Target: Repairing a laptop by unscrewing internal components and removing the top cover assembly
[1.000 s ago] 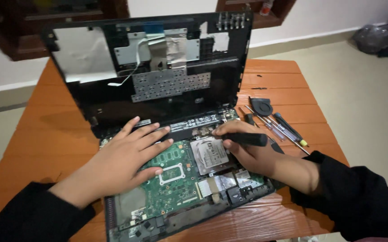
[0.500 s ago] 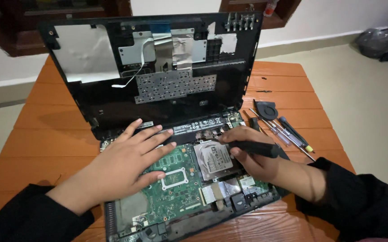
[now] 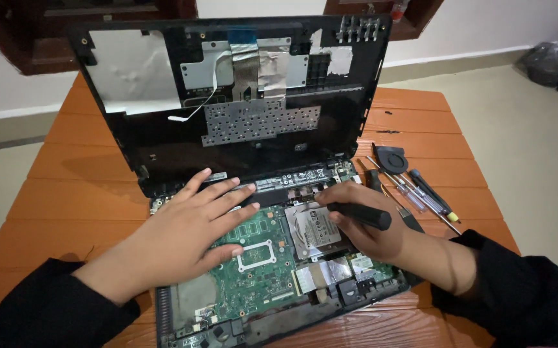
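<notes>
An opened black laptop (image 3: 182, 167) lies on an orange slatted table (image 3: 86, 193), its upper cover tilted up and its green circuit board (image 3: 259, 270) bare. My left hand (image 3: 182, 235) rests flat, fingers spread, on the board's left part. My right hand (image 3: 363, 222) grips a black-handled screwdriver (image 3: 361, 214), its tip hidden near the far edge of the silver hard drive (image 3: 314, 229).
To the right on the table lie a small black fan (image 3: 392, 158) and several screwdrivers (image 3: 424, 196). A dark bag (image 3: 553, 61) sits on the pale floor at the far right. Dark wooden furniture stands behind the laptop.
The view has shifted slightly. My right hand with the screwdriver has edged along the hard drive's far edge. My left hand stays flat on the board.
</notes>
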